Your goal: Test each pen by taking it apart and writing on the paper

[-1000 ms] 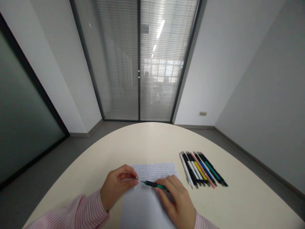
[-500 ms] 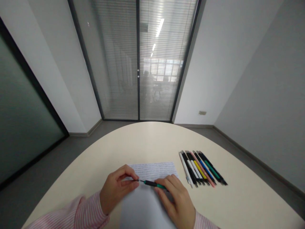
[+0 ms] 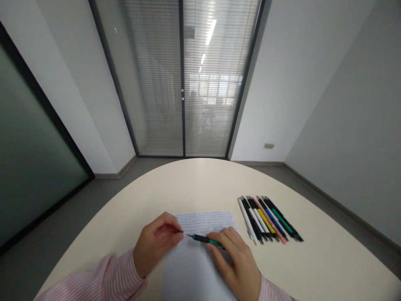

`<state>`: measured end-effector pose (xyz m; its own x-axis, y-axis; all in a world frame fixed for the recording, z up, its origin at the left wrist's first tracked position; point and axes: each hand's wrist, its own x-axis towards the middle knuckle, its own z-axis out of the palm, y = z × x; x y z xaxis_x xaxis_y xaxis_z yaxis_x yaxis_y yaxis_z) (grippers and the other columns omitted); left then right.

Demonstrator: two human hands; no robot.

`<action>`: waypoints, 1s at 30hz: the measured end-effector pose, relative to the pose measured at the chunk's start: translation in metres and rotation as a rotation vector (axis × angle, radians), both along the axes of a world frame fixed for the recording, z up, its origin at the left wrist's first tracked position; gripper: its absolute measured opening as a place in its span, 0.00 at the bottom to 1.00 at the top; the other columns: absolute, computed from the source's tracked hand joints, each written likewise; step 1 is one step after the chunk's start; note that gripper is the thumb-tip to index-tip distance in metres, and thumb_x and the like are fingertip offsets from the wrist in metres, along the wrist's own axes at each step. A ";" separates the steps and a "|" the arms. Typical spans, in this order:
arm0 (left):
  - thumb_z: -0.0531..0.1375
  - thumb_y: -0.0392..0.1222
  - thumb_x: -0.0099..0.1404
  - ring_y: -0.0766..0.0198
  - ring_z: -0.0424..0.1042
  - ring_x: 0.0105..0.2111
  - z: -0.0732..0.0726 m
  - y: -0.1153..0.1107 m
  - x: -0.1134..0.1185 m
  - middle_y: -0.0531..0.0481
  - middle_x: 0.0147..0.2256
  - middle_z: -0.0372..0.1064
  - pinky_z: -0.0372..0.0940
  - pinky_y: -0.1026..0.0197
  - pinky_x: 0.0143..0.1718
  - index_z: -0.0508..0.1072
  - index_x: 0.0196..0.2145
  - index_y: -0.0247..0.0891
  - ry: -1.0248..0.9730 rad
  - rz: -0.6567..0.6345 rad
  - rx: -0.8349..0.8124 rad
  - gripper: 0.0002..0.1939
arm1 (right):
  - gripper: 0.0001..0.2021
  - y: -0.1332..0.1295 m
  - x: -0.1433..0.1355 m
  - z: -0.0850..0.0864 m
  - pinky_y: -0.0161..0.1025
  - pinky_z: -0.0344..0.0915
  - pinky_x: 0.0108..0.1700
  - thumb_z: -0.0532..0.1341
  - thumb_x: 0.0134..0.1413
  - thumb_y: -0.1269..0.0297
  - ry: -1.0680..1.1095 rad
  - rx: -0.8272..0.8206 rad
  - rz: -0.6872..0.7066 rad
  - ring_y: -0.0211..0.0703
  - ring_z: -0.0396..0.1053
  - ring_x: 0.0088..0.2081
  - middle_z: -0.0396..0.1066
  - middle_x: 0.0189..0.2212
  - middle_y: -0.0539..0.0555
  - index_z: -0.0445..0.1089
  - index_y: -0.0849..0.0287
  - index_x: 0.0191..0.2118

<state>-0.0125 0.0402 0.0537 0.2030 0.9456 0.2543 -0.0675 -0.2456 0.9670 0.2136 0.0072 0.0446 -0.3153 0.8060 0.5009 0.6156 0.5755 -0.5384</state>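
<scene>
Working left to right. A pink-and-white striped sleeve [image 3: 103,278], soft woven cloth, leads to the left hand [image 3: 156,244]. That hand is curled nearly closed, thumb and forefinger pinched at a small dark piece beside the tip end of the pen [image 3: 205,239]; whether this is a cap, a tip part or just the nib itself is too small to tell.

The pen lies almost level above the sheet of paper [image 3: 200,259], slim, black-barrelled with a green section toward the right hand [image 3: 236,261]. The right hand is loosely closed around the green end, fingers wrapped over the barrel, palm down on the paper.

Paper: white, matte, flat; its far strip carries several lines of fine handwriting, the near part is blank. Judgement: the top lines are written, most of the page is unused, and the pen is being handled at its tip, not writing.

Table [image 3: 200,188]: smooth cream top with a rounded far edge.

Right of the paper, apart from it, a row of pens [image 3: 269,220] lies side by side, touching, tips toward the near side: glossy plastic barrels in white, black, yellow, pink, blue and green. None of these is in hand.
</scene>
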 end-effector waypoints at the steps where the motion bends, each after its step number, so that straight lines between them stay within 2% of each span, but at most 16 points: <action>1: 0.67 0.35 0.54 0.63 0.73 0.31 -0.001 -0.001 0.001 0.50 0.29 0.70 0.70 0.66 0.34 0.72 0.30 0.35 0.021 -0.012 0.005 0.06 | 0.07 0.000 0.000 0.000 0.45 0.63 0.39 0.56 0.61 0.70 -0.005 0.000 0.007 0.49 0.66 0.37 0.71 0.34 0.54 0.66 0.54 0.43; 9: 0.65 0.32 0.55 0.64 0.73 0.32 -0.003 -0.004 0.003 0.49 0.31 0.72 0.71 0.67 0.35 0.75 0.32 0.36 0.232 -0.036 0.110 0.05 | 0.07 -0.001 0.001 0.002 0.45 0.62 0.37 0.56 0.61 0.68 -0.069 0.040 0.047 0.49 0.65 0.35 0.70 0.33 0.55 0.67 0.55 0.44; 19: 0.65 0.33 0.56 0.64 0.73 0.31 -0.002 -0.007 0.004 0.49 0.31 0.72 0.71 0.66 0.34 0.75 0.32 0.36 0.287 -0.038 0.156 0.05 | 0.09 0.000 0.000 0.000 0.43 0.62 0.36 0.53 0.63 0.65 -0.084 0.067 0.049 0.48 0.65 0.34 0.69 0.31 0.55 0.69 0.57 0.43; 24: 0.64 0.33 0.57 0.64 0.72 0.29 0.002 -0.009 0.006 0.50 0.30 0.72 0.70 0.66 0.32 0.75 0.32 0.36 0.350 -0.040 0.233 0.04 | 0.10 -0.001 -0.001 0.001 0.41 0.62 0.35 0.51 0.65 0.63 -0.076 0.097 0.056 0.46 0.65 0.33 0.70 0.30 0.55 0.68 0.58 0.41; 30: 0.64 0.33 0.58 0.63 0.73 0.30 0.004 -0.010 0.005 0.49 0.29 0.73 0.68 0.63 0.33 0.74 0.31 0.36 0.431 -0.037 0.338 0.02 | 0.11 0.000 0.000 -0.002 0.38 0.61 0.33 0.48 0.66 0.63 -0.099 0.038 0.108 0.42 0.66 0.30 0.69 0.28 0.53 0.67 0.59 0.41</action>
<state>-0.0077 0.0306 0.0577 0.3878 0.8155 0.4296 0.3024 -0.5528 0.7765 0.2134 0.0070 0.0428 -0.4485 0.7459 0.4925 0.5980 0.6599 -0.4548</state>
